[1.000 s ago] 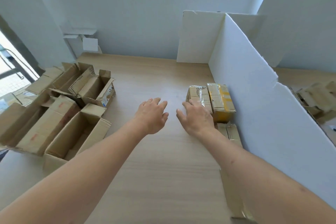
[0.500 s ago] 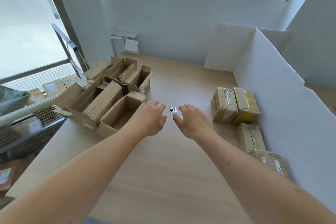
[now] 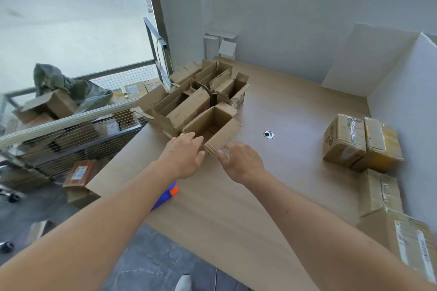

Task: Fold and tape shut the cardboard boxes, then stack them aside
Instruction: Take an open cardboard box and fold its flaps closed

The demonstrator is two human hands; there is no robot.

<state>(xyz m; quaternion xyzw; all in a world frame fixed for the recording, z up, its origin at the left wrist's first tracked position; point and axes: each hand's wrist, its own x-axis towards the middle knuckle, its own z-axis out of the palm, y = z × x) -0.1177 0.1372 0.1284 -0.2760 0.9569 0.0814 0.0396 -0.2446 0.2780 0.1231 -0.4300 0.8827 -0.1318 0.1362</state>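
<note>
So progress-wise, I'm counting about 4 taped boxes [image 3: 361, 142] sitting along the right side of the table [image 3: 272, 196], up against the white divider [image 3: 402, 106]; 2 are side by side further back and 2 more are lying closer to the camera. Those look finished and set aside, though they're lining up in a row rather than really stacking. On the left there's a whole cluster of open boxes [image 3: 189, 101] with flaps sticking up, so I'd say most of the job is still waiting.

The nearest open box [image 3: 214, 129] is sitting at the front of that cluster, mouth up, flaps unfolded, no tape on it. The left hand [image 3: 183, 157] is arriving at its near left corner, fingers reaching over the rim, relaxed and apart, looking like they're touching the cardboard but not really curling round it. The right hand [image 3: 243, 160] is hovering just beside the near right corner, fingers spread and holding nothing. So the box is lying right in front of both hands, between them.

A blue and orange thing [image 3: 169, 195], maybe the tape dispenser, is peeking out under the left forearm.
</note>
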